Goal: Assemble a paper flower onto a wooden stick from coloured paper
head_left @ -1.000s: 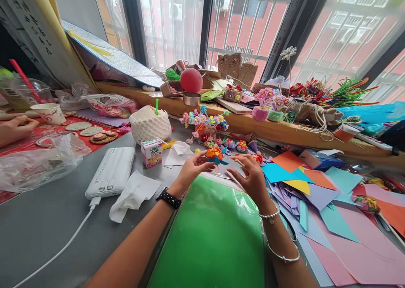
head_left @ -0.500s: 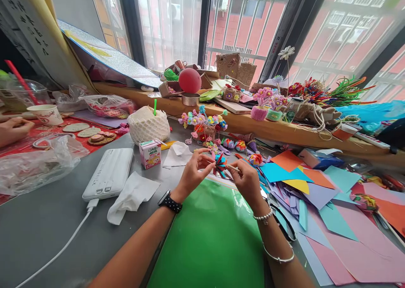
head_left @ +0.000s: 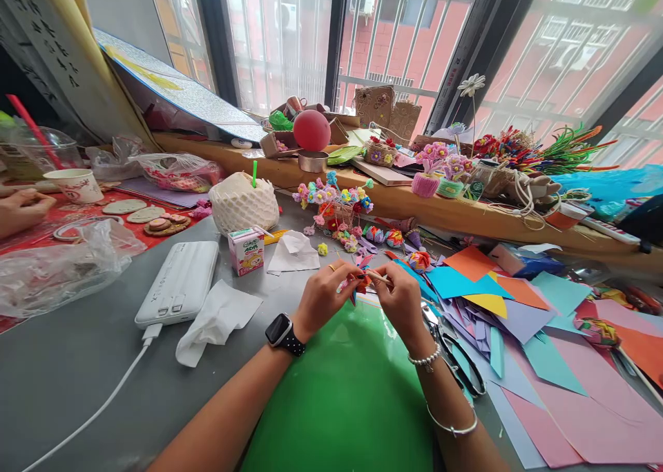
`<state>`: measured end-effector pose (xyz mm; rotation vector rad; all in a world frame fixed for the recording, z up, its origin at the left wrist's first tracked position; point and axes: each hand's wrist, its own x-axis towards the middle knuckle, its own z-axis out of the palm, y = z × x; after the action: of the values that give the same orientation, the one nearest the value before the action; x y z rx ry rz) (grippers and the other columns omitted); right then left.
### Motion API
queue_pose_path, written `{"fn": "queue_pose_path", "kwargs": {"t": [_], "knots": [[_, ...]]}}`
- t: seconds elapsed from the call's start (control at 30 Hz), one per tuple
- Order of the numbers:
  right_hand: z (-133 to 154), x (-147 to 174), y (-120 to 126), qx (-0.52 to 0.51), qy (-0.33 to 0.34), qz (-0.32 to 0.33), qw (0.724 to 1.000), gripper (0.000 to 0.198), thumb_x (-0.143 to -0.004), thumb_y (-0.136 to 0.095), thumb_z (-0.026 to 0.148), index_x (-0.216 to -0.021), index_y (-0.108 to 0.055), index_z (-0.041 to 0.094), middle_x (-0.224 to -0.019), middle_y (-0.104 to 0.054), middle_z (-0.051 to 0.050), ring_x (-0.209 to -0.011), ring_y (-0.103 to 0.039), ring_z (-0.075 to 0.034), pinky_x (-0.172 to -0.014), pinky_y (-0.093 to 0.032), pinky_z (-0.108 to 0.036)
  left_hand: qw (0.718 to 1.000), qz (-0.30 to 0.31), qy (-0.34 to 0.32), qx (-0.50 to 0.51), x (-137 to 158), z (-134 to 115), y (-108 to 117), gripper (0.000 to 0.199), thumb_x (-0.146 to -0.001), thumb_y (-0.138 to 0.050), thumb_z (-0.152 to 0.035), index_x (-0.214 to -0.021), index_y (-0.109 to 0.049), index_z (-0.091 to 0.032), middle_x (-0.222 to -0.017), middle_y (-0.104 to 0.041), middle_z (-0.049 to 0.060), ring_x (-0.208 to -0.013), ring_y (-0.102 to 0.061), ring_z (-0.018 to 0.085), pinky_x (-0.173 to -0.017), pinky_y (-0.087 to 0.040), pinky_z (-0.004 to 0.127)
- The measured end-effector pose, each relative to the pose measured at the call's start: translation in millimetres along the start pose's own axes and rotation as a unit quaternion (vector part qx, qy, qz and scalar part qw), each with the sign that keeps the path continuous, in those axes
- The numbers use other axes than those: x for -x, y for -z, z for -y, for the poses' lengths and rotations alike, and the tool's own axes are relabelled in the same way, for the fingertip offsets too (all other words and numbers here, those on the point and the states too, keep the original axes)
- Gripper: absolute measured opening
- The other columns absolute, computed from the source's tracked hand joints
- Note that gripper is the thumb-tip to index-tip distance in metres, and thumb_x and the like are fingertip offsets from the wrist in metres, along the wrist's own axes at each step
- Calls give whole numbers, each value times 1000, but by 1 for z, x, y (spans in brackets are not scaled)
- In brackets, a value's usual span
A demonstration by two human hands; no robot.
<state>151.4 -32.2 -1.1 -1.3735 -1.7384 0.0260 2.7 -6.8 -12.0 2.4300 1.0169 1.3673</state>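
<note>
Over the far end of a green mat (head_left: 347, 389), both hands meet at a small folded-paper flower (head_left: 362, 285) with red, blue and dark petals. My left hand (head_left: 322, 298) is closed, pinching the flower; its fingers partly hide the petals. My right hand (head_left: 401, 294) is closed on a thin wooden stick (head_left: 376, 276), whose tip reaches the flower's near side. Whether the tip is inside the petals I cannot tell. Just right of my right wrist lie black-handled scissors (head_left: 460, 361). Behind my hands rest finished paper balls (head_left: 418, 260) in mixed colours.
Coloured paper sheets (head_left: 595, 410) and purple strips cover the right side. Left of my hands are a white power bank (head_left: 179, 282) with cable, a crumpled tissue (head_left: 217, 323), a small drink carton (head_left: 246, 251) and a netted coconut (head_left: 243, 204). Another person's hand (head_left: 23, 211) is at far left.
My left hand has rolled over, its back now facing up, and moved slightly nearer me. The flower has turned with it and is more hidden. My right hand keeps the stick beside it.
</note>
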Motion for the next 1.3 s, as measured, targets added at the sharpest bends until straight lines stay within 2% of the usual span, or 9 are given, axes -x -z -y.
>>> {"fn": "queue_pose_path", "kwargs": {"t": [0.13, 0.3, 0.67, 1.3], "knots": [[2, 0, -1, 3, -1, -11, 1000, 18, -78, -49, 26, -64, -53, 17, -62, -56, -1, -55, -48, -12, -50, -33, -22, 1000, -7, -1, -2, 0, -1, 1, 11, -79, -49, -24, -82, -56, -17, -81, -58, 2, -72, -56, 11, -66, -45, 23], [3, 1, -1, -2, -6, -3, 1000, 18, -78, -49, 27, -63, -54, 17, -61, -56, -1, -54, -48, -12, -50, -33, -22, 1000, 8, -2, 14, -1, -1, 1, 13, -79, -49, -23, -87, -58, -19, -86, -58, 3, -80, -56, 12, -69, -46, 23], [3, 0, -1, -14, -14, -1, 1000, 16, -77, -48, 24, -65, -57, 17, -63, -57, -1, -54, -47, -12, -50, -34, -22, 999, 19, 21, 24, -1, 0, -1, 17, -79, -48, -31, -88, -53, -18, -90, -55, 4, -69, -55, 10, -65, -47, 24], [5, 0, -1, -19, -25, 4, 1000, 16, -76, -49, 24, -64, -57, 17, -61, -56, -1, -52, -46, -11, -50, -34, -22, 999, 31, 25, 11, 0, 2, -3, 15, -81, -45, -28, -88, -52, -17, -89, -54, 4, -70, -55, 10, -65, -46, 24]]}}
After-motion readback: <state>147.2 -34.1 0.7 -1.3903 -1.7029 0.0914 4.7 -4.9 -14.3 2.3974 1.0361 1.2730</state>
